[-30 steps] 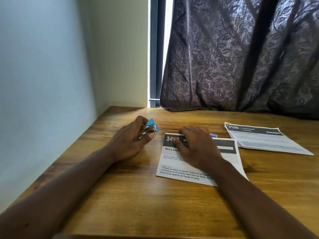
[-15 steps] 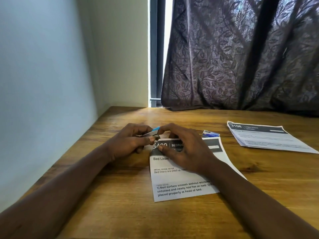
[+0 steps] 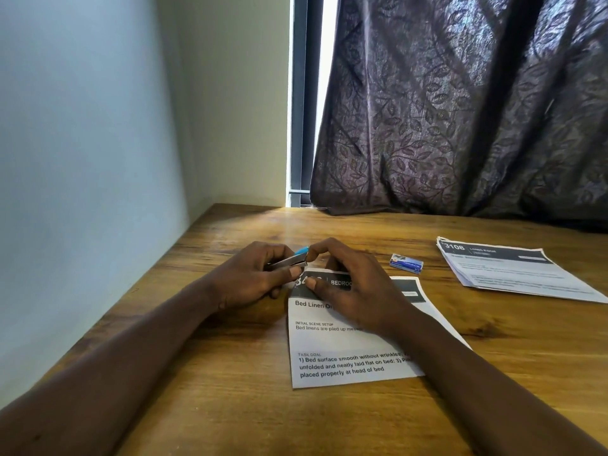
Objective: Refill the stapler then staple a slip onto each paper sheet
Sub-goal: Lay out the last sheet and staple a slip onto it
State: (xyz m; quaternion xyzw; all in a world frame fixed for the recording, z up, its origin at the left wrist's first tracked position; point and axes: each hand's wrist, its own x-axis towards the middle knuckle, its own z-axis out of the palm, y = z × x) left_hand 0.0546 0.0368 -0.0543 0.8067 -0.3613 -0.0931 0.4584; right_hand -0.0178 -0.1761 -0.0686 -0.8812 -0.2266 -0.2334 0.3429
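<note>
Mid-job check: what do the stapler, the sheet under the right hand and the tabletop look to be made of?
The stapler looks like bright metal, by its silvery sheen, with a light blue tip, probably plastic. The sheet is thin matt white paper, printed in black. The tabletop shows brown grain and knots with a slight sheen: wood or wood-look laminate, I cannot tell which.

stapler (image 3: 291, 260): blue-silver, at sheet (image 3: 345, 343) top-left corner | stack (image 3: 513, 271): far right

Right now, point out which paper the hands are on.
The single sheet headed Bed Linen: the right hand rests on its top and the left hand holds the stapler at its top left corner. The stack headed 3108 lies untouched to the right.
</note>
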